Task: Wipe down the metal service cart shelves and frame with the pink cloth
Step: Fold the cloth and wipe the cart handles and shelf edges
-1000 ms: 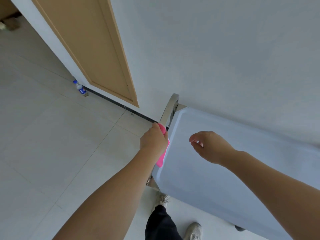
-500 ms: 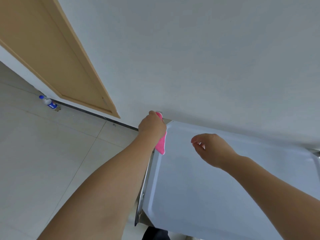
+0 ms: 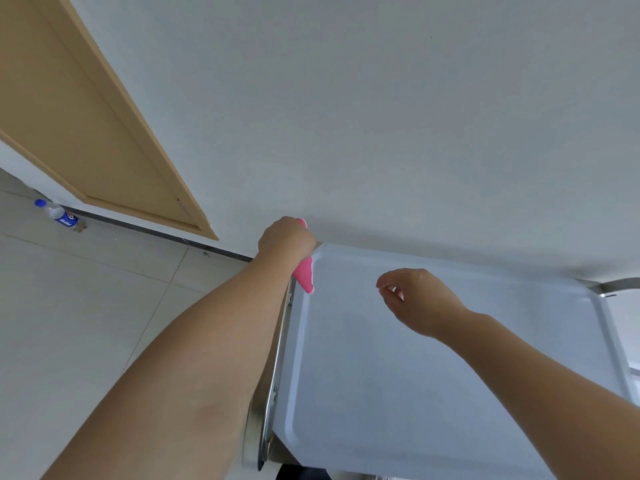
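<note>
The metal service cart's top shelf [image 3: 433,375] fills the lower right, pale and bare, set against a white wall. Its shiny handle bar [image 3: 273,386] runs along the shelf's left edge. My left hand [image 3: 285,239] grips the pink cloth [image 3: 304,275] at the far end of that bar, by the shelf's far-left corner; a fold of cloth hangs below my fist. My right hand [image 3: 419,299] hovers over the shelf with fingers loosely curled, holding nothing. The lower shelves are hidden.
A tan wooden door [image 3: 79,112] stands at the left. A plastic bottle with a blue cap [image 3: 57,213] lies on the tiled floor [image 3: 69,323] by the baseboard. Another cart rail [image 3: 616,284] shows at the right edge.
My left hand with the pink cloth has slid along the handle bar from its middle to the far end near the wall. The view has tilted up and right. My right hand has hardly shifted.
</note>
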The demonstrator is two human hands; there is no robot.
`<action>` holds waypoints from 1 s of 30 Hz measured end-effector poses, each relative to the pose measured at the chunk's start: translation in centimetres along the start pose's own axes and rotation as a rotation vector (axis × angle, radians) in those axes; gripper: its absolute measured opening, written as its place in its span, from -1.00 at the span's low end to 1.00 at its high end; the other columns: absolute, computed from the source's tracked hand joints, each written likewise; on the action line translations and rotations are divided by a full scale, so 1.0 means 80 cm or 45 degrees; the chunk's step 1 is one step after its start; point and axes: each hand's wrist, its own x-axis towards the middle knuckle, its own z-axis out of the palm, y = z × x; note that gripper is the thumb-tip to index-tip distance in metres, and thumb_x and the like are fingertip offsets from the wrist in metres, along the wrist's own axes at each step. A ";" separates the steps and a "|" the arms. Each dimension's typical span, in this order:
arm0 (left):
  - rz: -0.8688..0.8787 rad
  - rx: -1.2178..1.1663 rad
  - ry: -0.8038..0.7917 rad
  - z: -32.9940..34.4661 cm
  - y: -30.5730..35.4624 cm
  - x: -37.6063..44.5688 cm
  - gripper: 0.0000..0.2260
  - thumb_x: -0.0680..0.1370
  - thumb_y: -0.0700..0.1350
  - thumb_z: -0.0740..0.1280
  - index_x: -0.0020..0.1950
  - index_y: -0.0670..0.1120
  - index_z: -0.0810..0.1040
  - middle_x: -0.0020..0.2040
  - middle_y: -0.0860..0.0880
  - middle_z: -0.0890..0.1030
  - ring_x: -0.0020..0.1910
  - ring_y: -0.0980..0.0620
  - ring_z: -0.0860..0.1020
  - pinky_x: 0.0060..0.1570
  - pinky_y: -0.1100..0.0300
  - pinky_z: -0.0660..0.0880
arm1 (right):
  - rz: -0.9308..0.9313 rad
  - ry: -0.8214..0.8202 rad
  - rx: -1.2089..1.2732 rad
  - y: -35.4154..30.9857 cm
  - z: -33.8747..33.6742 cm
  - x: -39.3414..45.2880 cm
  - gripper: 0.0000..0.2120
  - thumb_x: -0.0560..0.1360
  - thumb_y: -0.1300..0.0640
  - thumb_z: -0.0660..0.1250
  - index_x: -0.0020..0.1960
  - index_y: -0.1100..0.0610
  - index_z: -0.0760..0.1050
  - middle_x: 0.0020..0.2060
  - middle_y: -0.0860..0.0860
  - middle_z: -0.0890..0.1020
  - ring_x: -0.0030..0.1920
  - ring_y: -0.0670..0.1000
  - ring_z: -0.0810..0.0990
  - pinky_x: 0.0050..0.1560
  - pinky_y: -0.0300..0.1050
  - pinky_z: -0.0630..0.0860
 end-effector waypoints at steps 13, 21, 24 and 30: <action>-0.111 -0.624 0.506 0.098 -0.044 -0.177 -0.67 0.56 0.06 0.18 0.20 -0.13 0.28 -0.11 -0.06 0.54 -0.20 -0.08 0.54 -0.28 0.11 0.46 | -0.241 -0.043 -0.067 -0.030 0.000 -0.056 -0.82 0.52 0.10 0.20 0.01 0.00 0.57 -0.15 -0.13 0.57 -0.11 -0.03 0.57 -0.12 -0.19 0.45; -0.196 -0.579 0.621 0.164 -0.067 -0.259 -0.67 0.56 0.13 0.15 0.21 -0.06 0.28 -0.24 0.03 0.49 -0.35 0.03 0.55 -0.40 0.19 0.52 | -0.377 -0.079 -0.142 -0.033 -0.003 -0.102 -0.81 0.52 0.11 0.19 0.01 0.00 0.56 -0.10 -0.09 0.61 -0.12 -0.02 0.56 -0.08 -0.14 0.50; -0.223 -0.624 0.714 0.192 -0.072 -0.282 -0.63 0.56 0.15 0.15 0.26 -0.03 0.27 -0.20 0.05 0.49 -0.34 0.05 0.54 -0.41 0.23 0.47 | -0.422 -0.099 -0.162 -0.032 0.001 -0.115 -0.81 0.52 0.11 0.18 0.03 0.00 0.56 -0.08 -0.09 0.62 -0.11 -0.02 0.56 -0.07 -0.14 0.50; -0.175 -0.925 0.753 0.211 -0.077 -0.292 -0.56 0.53 0.12 0.24 0.33 0.00 0.22 0.06 -0.02 0.52 -0.14 -0.02 0.56 -0.22 0.12 0.58 | -0.477 -0.110 -0.199 -0.027 -0.002 -0.130 -0.81 0.53 0.12 0.18 0.03 0.02 0.56 -0.09 -0.08 0.62 -0.10 -0.01 0.57 -0.05 -0.11 0.52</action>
